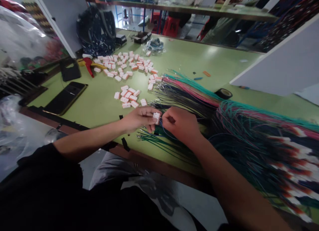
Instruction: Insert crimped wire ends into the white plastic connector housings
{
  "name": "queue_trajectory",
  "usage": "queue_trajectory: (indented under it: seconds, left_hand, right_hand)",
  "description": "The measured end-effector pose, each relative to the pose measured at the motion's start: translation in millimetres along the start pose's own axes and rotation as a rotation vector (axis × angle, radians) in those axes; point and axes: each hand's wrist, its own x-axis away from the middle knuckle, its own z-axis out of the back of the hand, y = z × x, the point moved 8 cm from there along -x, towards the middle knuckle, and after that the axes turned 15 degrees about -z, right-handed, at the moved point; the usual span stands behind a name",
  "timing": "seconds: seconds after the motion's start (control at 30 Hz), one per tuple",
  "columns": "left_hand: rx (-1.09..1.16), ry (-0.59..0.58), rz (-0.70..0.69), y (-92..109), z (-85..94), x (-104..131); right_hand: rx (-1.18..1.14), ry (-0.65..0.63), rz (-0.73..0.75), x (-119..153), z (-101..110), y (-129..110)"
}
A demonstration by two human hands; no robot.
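Between the thumb and fingers of my left hand (141, 118) is a white and orange connector housing (156, 118). My right hand (181, 124) is closed in a pinch close to the housing's right side. A thin blue wire (163, 126) runs from near its fingertips; the tips themselves are partly hidden. Below the hands, green wires (159, 143) with metal ends lie on the green table (97, 106). Dark wires (184, 106) lie just behind them. A small group of connector housings (127, 97) sits beyond my left hand.
Many loose housings (124, 63) lie farther back. At left are a phone (66, 97) and a red and yellow hand tool (89, 65). Pink and teal wire bundles (199, 91), black tape (223, 93) and wired connectors (296, 171) occupy the right. A white panel (279, 58) stands there.
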Motion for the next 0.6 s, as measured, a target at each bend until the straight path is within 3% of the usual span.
queue_trajectory:
  seconds: [0.17,0.37,0.6]
  left_hand:
    - [0.058,0.013,0.05,-3.4,-0.1,1.4]
    - [0.072,0.023,0.072,-3.0,0.2,2.0]
    - [0.048,0.051,0.07,-3.7,2.0,3.6]
  right_hand:
    - [0.026,0.024,0.077,3.8,-2.4,-6.8]
    - [-0.201,-0.112,0.04,-0.7,-2.1,3.7]
    - [-0.263,-0.137,0.045,1.4,-5.8,0.7]
